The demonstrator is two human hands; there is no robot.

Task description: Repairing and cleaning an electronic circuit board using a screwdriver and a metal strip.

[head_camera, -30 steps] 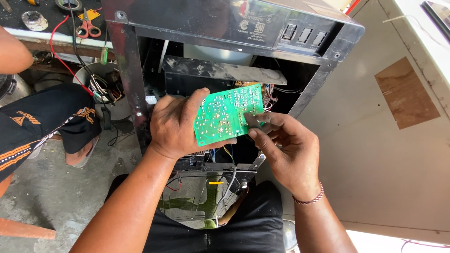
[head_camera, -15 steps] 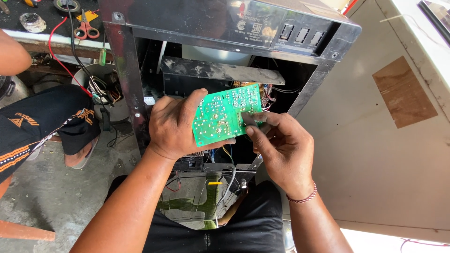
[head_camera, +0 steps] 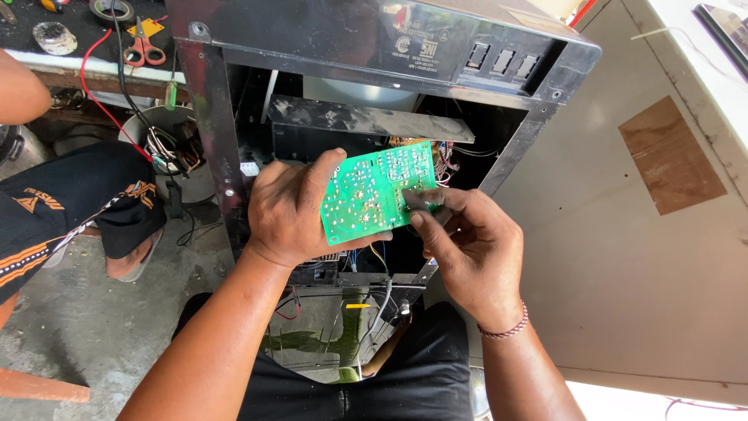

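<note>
- My legs in black trousers (head_camera: 405, 382) sit at the bottom of the view, with a shiny metal base plate (head_camera: 312, 335) of the appliance between them.
- My left hand (head_camera: 292, 206) is wrapped round the left edge of the green circuit board (head_camera: 374, 191), thumb lying over the solder side, so it's got a proper hold.
- My right hand (head_camera: 467, 242) comes in from the other side, fingertips (head_camera: 421, 210) pinched narrow on the board's lower right edge. Red bead bracelet (head_camera: 506, 331) on that wrist.
- The board sits tilted, solder side up, right in front of the open black appliance housing (head_camera: 374, 47), with coloured wires (head_camera: 448, 156) bunched just behind its top right corner.
- Off to the left, another person's knee in dark shorts (head_camera: 86, 195).
- Furthest back, top left, a worktop (head_camera: 78, 66) with red-handled scissors (head_camera: 144, 51) and a tape roll (head_camera: 109, 9).
</note>
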